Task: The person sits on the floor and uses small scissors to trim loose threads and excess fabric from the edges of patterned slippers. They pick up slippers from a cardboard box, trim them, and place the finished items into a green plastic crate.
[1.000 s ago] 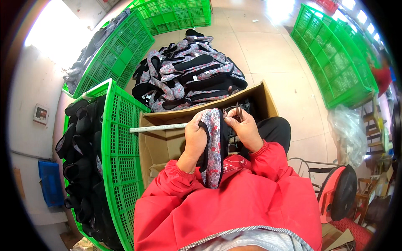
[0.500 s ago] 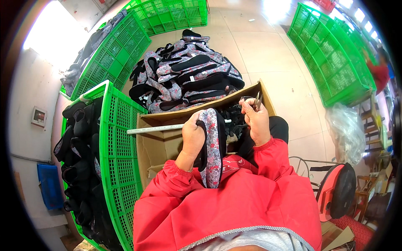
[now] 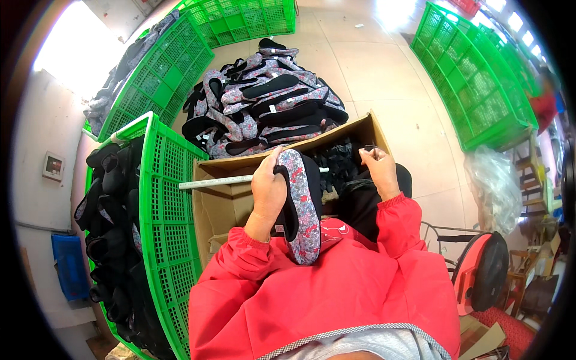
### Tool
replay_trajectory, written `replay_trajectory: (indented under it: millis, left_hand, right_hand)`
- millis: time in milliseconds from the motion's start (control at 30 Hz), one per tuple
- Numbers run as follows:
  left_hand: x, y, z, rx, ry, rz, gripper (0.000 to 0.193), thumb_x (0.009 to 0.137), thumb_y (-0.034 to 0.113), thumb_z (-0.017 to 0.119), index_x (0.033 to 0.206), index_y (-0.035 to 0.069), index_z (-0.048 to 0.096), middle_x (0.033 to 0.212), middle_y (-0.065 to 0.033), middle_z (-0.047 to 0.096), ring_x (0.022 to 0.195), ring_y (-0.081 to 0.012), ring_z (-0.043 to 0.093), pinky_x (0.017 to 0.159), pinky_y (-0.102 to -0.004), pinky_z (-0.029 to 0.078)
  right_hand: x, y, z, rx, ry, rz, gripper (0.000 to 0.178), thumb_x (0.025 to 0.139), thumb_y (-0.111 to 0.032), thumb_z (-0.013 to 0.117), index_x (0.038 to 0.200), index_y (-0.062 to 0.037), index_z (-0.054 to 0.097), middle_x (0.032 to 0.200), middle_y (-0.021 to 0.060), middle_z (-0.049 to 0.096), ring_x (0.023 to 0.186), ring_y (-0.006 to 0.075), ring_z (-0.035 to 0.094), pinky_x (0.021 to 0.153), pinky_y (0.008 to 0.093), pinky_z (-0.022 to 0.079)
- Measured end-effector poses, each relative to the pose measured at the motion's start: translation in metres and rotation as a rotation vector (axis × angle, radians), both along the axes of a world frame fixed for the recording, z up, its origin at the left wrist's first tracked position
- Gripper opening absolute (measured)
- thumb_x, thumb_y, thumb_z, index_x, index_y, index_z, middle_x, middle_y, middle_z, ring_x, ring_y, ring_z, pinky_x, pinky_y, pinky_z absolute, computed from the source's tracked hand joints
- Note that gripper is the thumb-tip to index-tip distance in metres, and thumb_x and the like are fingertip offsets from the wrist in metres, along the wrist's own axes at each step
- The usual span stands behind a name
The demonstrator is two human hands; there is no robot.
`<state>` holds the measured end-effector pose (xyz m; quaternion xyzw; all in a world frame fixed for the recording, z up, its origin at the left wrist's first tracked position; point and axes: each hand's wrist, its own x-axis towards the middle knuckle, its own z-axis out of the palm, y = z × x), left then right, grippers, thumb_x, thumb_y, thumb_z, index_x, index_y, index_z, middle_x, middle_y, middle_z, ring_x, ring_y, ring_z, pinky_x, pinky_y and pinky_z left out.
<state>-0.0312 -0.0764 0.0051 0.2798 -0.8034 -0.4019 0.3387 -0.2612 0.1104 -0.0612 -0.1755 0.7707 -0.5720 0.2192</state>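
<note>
My left hand [image 3: 268, 191] is closed round the far end of a slipper [image 3: 303, 207] with grey, red-flecked floral sides and a black sole. The slipper is on edge in front of my chest, its near end at my red smock. To its right, my right hand [image 3: 382, 172] has its fingers pinched together over the box, apart from the slipper. Only a small dark bit shows at those fingertips; the pointed metal snips seen there half a second ago are mostly hidden. Beneath both hands is an open cardboard box [image 3: 377, 127] with black scraps [image 3: 337, 161] inside.
A pale rod [image 3: 219, 182] lies across the box. Beyond it a heap of similar slippers [image 3: 264, 105] covers the floor. A green crate [image 3: 174, 228] of black slippers stands close on my left; another green crate [image 3: 474, 78] is at far right, near a clear plastic bag [image 3: 495, 189].
My right hand has turned and dropped slightly, so the metal snips no longer stand out. My left hand and the slipper have shifted a little, showing more of the black opening.
</note>
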Motion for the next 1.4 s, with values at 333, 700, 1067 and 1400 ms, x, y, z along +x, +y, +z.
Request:
replay_trajectory:
  millis: [333,700,1067,1400]
  left_hand:
    - [-0.004,-0.006,-0.011,0.493,0.228,-0.087,0.059,0.082,-0.018,0.034,0.133,-0.002,0.059,0.123,-0.0118,0.065,0.111,-0.0183,0.062,0.1,-0.0268,0.046]
    - [-0.018,0.001,0.017,0.277,-0.032,-0.152,0.06,0.073,-0.009,0.06,0.133,0.0,0.057,0.125,-0.0141,0.059,0.119,-0.025,0.06,0.102,-0.0331,0.046]
    - [-0.031,0.025,0.016,-0.353,-0.252,-0.084,0.058,0.071,0.007,0.07,0.127,0.0,0.057,0.114,-0.0191,0.06,0.11,-0.0382,0.056,0.098,-0.0432,0.045]
    - [-0.038,0.027,-0.008,-0.569,-0.523,-0.151,0.029,0.07,0.001,0.062,0.099,-0.001,0.065,0.095,-0.0175,0.061,0.095,-0.0366,0.058,0.085,-0.0433,0.048]
  right_hand:
    - [0.024,0.0,0.011,-0.197,0.019,0.069,0.015,0.085,-0.012,0.077,0.085,-0.0034,0.064,0.093,-0.0003,0.063,0.074,0.0059,0.051,0.069,0.0245,0.045]
    - [0.095,-0.043,0.06,-0.274,0.152,0.486,0.072,0.085,-0.021,0.076,0.146,-0.0006,0.044,0.135,0.0174,0.056,0.122,0.0258,0.058,0.104,0.0344,0.045]
    - [0.109,-0.061,0.03,0.006,0.299,0.183,0.064,0.08,-0.021,0.068,0.14,-0.008,0.051,0.123,0.0229,0.064,0.114,0.0396,0.061,0.097,0.0445,0.049]
    - [0.097,-0.051,0.02,0.148,0.4,0.198,0.044,0.083,-0.013,0.06,0.127,-0.0105,0.063,0.105,0.0247,0.068,0.098,0.0425,0.065,0.086,0.0482,0.052]
